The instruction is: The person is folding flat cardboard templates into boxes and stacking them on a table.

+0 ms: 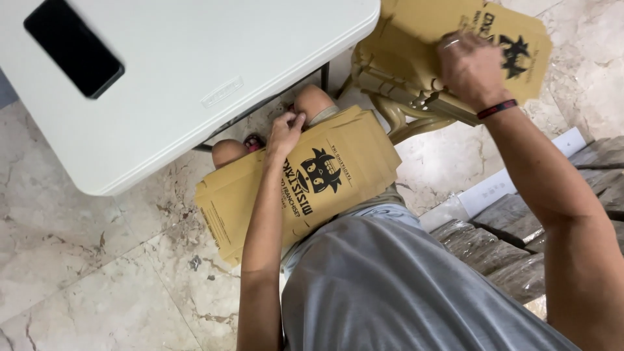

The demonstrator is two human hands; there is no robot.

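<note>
Head view: grey shirt (390, 286) fills the bottom, person seated. Flat brown cardboard sleeve (305, 179) with black cartoon print lies across the lap, long axis running lower left to upper right, lower-left end overhanging the marble floor (78, 273). Left hand (286, 130) pinches its upper edge near the knees, fingers closed on the card. Right hand (471, 68) presses flat on a stack of matching sleeves (455, 32) sitting on a tan plastic chair (396, 97), fingers spread. White surface (195, 71) edge just above the lap, black phone (73, 47) on it. Wrapped bundles (507, 240) crowd the right; floor left of the lap is open
</note>
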